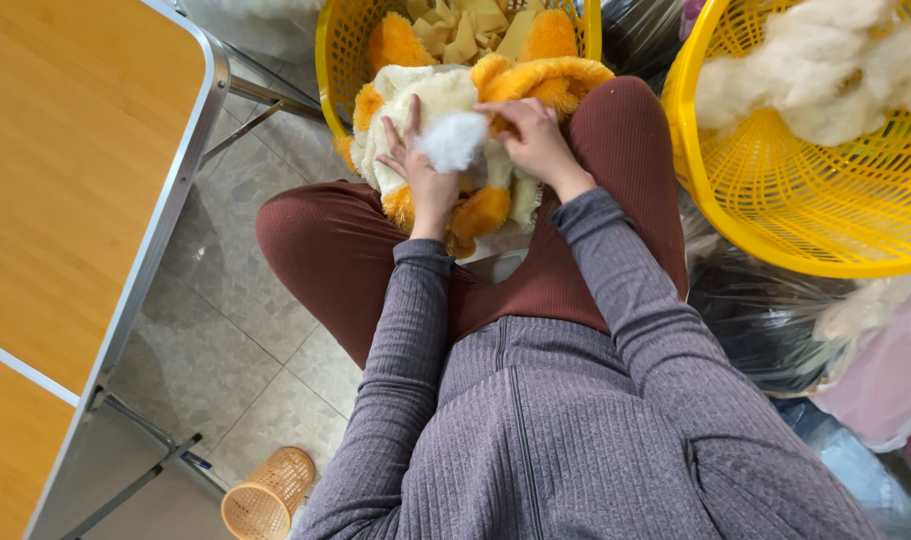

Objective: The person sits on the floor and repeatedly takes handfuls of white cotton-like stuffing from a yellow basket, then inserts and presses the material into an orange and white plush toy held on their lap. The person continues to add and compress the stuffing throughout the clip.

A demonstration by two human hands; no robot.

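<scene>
Left hand (422, 172) spread on plush toy (445, 100), right hand (535, 135) pinching stuffing (453, 140), baskets crowding

Left hand (422, 172) flat, fingers spread; right hand (531, 136) curled, fingertips pinching; both forearms extended forward.
</scene>
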